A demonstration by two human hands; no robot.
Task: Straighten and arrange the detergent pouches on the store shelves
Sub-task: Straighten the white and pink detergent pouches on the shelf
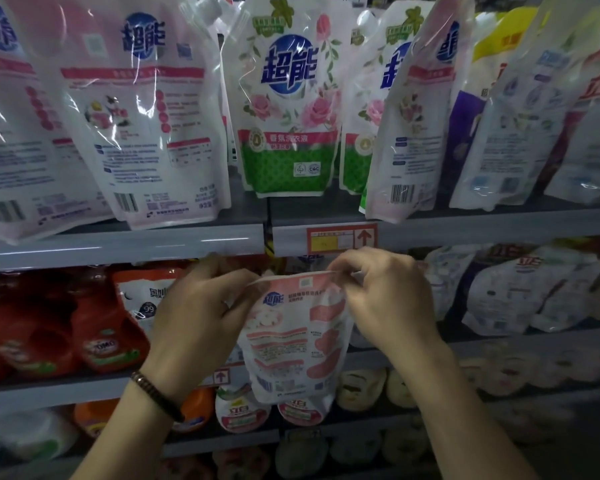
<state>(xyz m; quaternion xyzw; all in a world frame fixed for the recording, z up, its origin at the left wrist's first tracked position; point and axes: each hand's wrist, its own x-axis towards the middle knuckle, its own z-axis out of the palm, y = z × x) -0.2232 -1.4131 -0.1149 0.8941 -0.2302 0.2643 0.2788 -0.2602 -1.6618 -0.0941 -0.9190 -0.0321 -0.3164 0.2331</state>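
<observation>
While you hold the small pink-and-white pouch [291, 341] upright in front of the shelving, both hands are clamped on its top edge. Your left hand [201, 306] pinches the left corner and your right hand [385, 292] the right corner, the two hands apart by the pouch's width. Pouch hangs free, top just below the front edge of the upper shelf [153, 244], under the red price tag [342, 239].

On that shelf:
- green rose pouch [288, 98], upright, facing out, near the middle
- back-facing pouches [146, 116], tilted, toward the left end
- another tilted pouch [413, 116], right of centre

Red bottles [108, 334] on the lower shelf, left. Beaded bracelet [156, 393] on your left wrist.
</observation>
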